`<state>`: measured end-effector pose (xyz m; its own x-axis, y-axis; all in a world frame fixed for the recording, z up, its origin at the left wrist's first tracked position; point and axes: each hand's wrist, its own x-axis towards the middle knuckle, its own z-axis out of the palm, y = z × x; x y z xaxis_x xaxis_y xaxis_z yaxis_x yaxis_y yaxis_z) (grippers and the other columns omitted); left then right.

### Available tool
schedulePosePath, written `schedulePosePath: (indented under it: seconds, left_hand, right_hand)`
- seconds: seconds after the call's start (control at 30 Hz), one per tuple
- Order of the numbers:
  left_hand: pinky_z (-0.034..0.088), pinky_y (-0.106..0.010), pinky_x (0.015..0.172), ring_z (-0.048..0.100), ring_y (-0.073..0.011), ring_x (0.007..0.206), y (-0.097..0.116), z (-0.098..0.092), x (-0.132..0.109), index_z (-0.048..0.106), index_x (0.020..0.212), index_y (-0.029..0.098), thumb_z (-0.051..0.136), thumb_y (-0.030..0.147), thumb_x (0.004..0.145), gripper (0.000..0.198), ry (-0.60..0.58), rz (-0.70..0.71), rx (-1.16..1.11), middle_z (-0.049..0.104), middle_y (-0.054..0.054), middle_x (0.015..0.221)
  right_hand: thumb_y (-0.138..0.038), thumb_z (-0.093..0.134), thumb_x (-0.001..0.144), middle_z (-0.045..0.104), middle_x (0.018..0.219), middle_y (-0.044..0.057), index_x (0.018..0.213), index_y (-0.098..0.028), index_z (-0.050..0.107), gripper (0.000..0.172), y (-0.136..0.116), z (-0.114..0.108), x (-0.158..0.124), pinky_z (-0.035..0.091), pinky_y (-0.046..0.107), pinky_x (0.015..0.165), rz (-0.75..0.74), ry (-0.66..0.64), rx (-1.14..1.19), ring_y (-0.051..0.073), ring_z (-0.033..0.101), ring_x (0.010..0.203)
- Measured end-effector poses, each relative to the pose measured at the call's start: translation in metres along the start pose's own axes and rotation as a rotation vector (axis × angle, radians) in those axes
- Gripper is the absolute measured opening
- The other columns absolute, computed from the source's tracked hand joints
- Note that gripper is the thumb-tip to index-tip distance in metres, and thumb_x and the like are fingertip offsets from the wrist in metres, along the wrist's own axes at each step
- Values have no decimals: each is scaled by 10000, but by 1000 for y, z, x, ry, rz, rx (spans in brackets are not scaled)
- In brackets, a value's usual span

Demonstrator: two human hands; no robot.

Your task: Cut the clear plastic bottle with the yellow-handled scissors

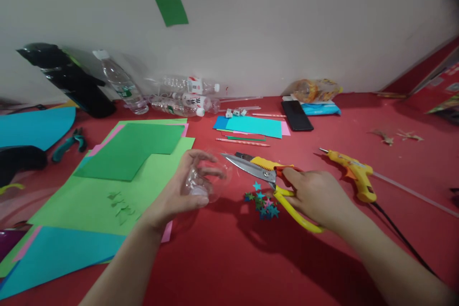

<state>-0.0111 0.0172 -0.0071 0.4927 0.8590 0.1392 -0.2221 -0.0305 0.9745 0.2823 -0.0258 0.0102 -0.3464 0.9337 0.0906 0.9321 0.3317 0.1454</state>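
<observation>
My left hand [179, 191] curls round a clear plastic piece [218, 184] that looks like a cut bottle part; its exact outline is hard to make out. In my right hand [319, 196] are scissors [254, 167] with one red and one yellow handle. Their blades look closed and point left toward the plastic piece. Beneath the scissors lies a yellow utility knife [272, 164] on the red table. A small heap of paper stars [263, 203], blue, green and pink, sits just below the blades.
Green paper sheets [132, 148] spread at left, beside teal pliers [70, 143]. Plastic bottles [186, 100] and a black spray bottle [71, 81] line the wall. A black phone [297, 114] lies behind; a yellow glue gun [353, 172] with its cord is at right.
</observation>
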Motion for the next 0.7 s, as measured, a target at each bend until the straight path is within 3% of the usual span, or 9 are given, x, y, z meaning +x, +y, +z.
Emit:
schedulePosePath:
  seconds: [0.07, 0.17, 0.4, 0.7]
  left_hand:
    - [514, -333, 796, 580, -280, 1119, -2, 0, 0, 507, 1238, 284, 780, 288, 677, 623, 50, -2, 16, 504, -105, 1306]
    - [483, -358, 878, 586, -255, 1085, -6, 1, 0, 468, 1318, 281, 745, 313, 726, 655, 82, -10, 50, 534, -104, 1261]
    - [479, -323, 804, 599, -193, 927, -10, 13, -1, 488, 1284, 299, 778, 343, 726, 631, 90, 10, 100, 562, -80, 1186]
    - [484, -330, 790, 598, -198, 908, -7, 15, -1, 502, 1279, 294, 777, 362, 720, 627, 67, 23, 110, 582, -86, 1165]
  right_hand:
    - [-471, 519, 923, 702, 594, 68, 836, -188, 586, 303, -2, -1, 1, 143, 291, 484, 30, -13, -7, 243, 647, 505]
    - [-511, 493, 933, 708, 601, 77, 843, -186, 590, 351, -5, -2, 1, 126, 298, 483, 57, -27, -9, 245, 648, 506]
    - [-634, 343, 954, 665, 536, 73, 826, -183, 579, 525, -9, 1, -1, 137, 294, 482, 43, 49, 74, 249, 634, 472]
    - [-540, 398, 965, 668, 546, 68, 804, -193, 558, 416, -7, -1, 0, 141, 294, 474, 31, 7, 71, 240, 614, 448]
